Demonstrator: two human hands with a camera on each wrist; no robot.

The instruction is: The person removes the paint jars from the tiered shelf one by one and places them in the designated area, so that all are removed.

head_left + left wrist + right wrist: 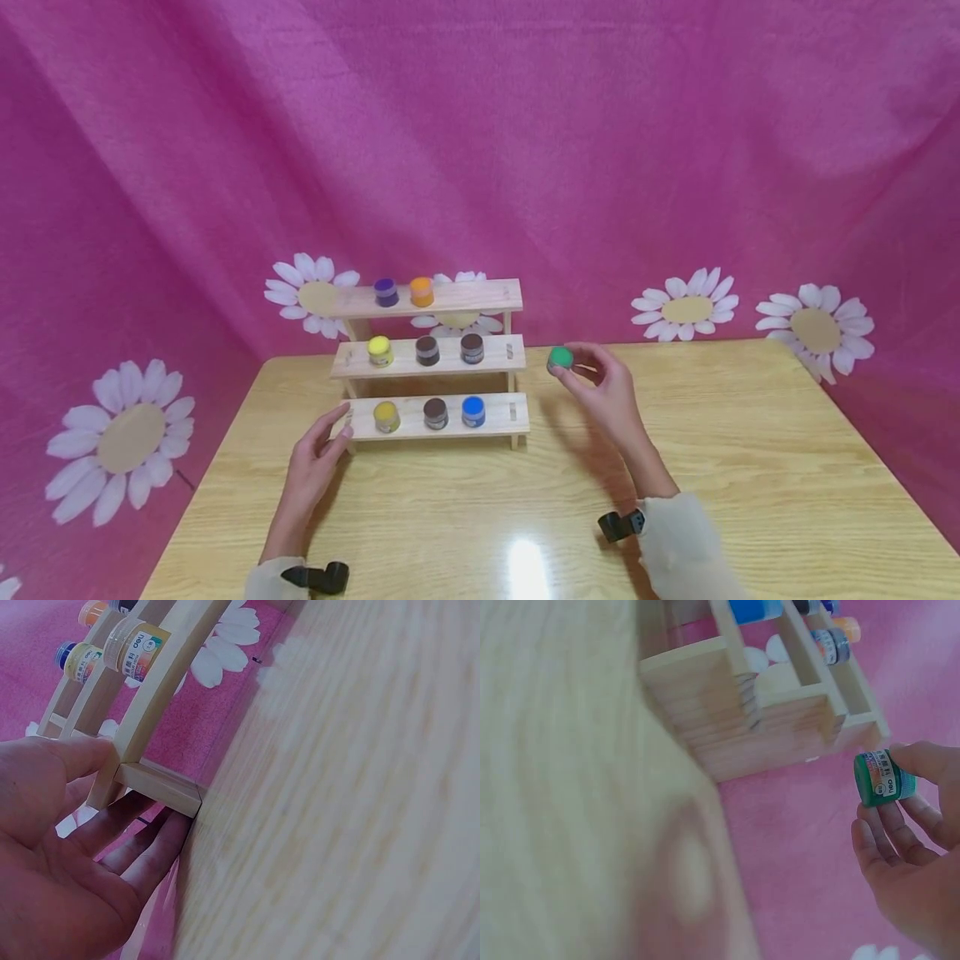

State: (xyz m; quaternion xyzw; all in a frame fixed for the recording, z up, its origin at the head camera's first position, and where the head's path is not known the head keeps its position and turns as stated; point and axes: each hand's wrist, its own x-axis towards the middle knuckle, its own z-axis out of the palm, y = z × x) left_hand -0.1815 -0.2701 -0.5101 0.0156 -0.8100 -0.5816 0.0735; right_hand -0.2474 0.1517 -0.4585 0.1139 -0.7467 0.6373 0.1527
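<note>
My right hand [603,385] pinches a small paint jar with a green lid [560,359] in the air, right of the wooden stand. In the right wrist view the green paint jar [881,778] is tilted on its side, label showing, between thumb and fingers. The three-step wooden stand [491,424] has its lowest shelf's left end held by my left hand [313,457]. In the left wrist view the thumb [84,756] lies on one side of that end and the other fingers reach round its leg.
On the top shelf are purple [386,292] and orange [422,292] jars. The middle shelf bears a yellow jar [380,351] and two dark ones. Dark yellow [386,416], brown [436,413] and blue [473,412] jars stand below. A pink flowered cloth [570,167] hangs behind the table [750,467].
</note>
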